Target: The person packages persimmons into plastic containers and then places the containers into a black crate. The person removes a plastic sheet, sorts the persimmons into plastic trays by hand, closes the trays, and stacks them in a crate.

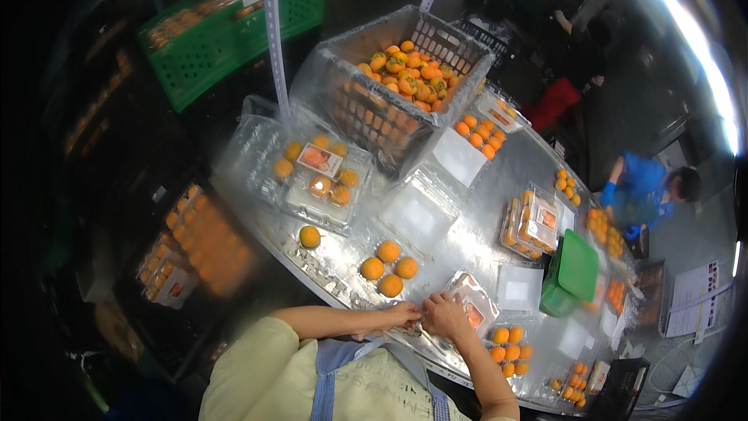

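My left hand (pixel 403 315) is at the near edge of the metal table, its fingers bent and close to my right hand (pixel 446 317). My right hand lies against the left side of a clear clamshell pack (pixel 474 303) with a picture label on its lid. The fingertips of both hands meet at a small spot, and what is between them is too blurred to tell. Beyond my hands sits a cluster of orange persimmons (pixel 389 269) in a clear plastic tray. A single persimmon (pixel 310 237) lies to its left on the table.
A plastic-lined dark crate (pixel 374 111) of persimmons stands at the back. Left of it are stacked clamshells (pixel 318 187). A green bin (pixel 575 269) and packed clamshells (pixel 532 222) stand to the right. A green crate (pixel 234 41) is behind the post. Another person (pixel 640 193) works at the right.
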Action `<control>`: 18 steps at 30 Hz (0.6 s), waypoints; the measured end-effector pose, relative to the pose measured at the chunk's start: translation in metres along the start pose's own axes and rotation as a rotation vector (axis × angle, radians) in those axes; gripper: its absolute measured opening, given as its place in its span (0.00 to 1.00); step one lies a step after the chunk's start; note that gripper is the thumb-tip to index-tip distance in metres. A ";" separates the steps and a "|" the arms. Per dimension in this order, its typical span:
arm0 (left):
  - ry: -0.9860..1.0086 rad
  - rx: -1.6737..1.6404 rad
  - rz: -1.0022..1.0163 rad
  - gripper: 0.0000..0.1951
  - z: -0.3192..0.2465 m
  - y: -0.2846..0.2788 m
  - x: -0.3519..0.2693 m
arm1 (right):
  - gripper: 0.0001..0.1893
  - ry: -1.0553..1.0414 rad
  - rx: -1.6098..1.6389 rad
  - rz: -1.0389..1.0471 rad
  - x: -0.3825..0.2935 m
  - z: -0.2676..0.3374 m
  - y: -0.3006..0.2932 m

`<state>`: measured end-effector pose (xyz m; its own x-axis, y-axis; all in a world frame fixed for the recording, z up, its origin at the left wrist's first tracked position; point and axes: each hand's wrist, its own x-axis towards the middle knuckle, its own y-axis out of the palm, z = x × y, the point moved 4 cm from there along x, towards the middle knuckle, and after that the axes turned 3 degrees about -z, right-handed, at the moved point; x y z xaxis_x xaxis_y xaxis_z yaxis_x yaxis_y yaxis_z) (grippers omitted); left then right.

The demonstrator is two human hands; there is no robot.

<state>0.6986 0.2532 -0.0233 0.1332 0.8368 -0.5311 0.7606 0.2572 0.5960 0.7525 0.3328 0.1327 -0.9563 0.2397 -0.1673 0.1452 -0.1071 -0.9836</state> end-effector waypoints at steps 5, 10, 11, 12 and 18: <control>-0.007 0.207 -0.015 0.11 0.007 0.003 0.010 | 0.18 0.016 -0.003 0.167 0.003 0.000 0.004; 0.012 0.257 -0.059 0.11 -0.004 0.013 0.007 | 0.21 0.016 0.012 0.243 0.010 -0.005 -0.002; 0.003 0.276 -0.051 0.11 -0.004 0.013 0.007 | 0.22 0.014 0.016 0.252 0.009 -0.007 0.000; -0.004 0.294 -0.046 0.11 -0.005 0.014 0.008 | 0.21 0.015 0.018 0.253 0.011 -0.008 -0.001; 0.017 0.218 -0.043 0.13 0.001 0.012 0.022 | 0.22 -0.030 0.079 0.253 0.020 -0.016 0.009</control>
<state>0.7116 0.2744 -0.0285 0.0879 0.8358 -0.5419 0.8850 0.1841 0.4276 0.7385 0.3519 0.1191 -0.8993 0.1669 -0.4042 0.3619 -0.2350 -0.9021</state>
